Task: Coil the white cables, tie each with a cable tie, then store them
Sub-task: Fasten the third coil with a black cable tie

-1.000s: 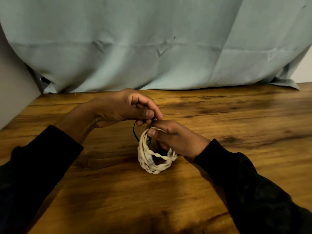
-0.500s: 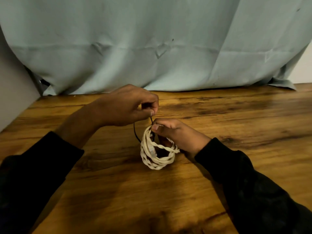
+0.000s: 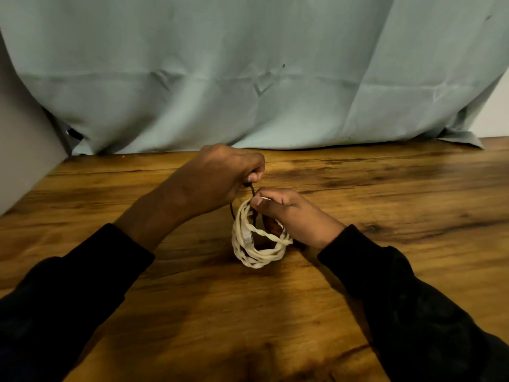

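A white cable [image 3: 259, 253] wound into a small coil stands on edge at the middle of the wooden table [image 3: 385, 205]. My right hand [image 3: 294, 216] grips the coil's top right, thumb pressed on the strands. A thin black cable tie [image 3: 252, 190] loops around the coil's top left. My left hand [image 3: 220, 177] sits just above and left of the coil, its thumb and fingers pinched on the upper end of the tie. A white connector lies inside the coil's left side.
A pale blue-grey cloth [image 3: 248, 78] hangs along the table's far edge. A light wall panel [image 3: 22, 161] stands at the far left. Dark sleeves cover both forearms.
My left hand has lifted slightly up and away with the black tie pinched in it. The coil has tipped more upright under my right hand.
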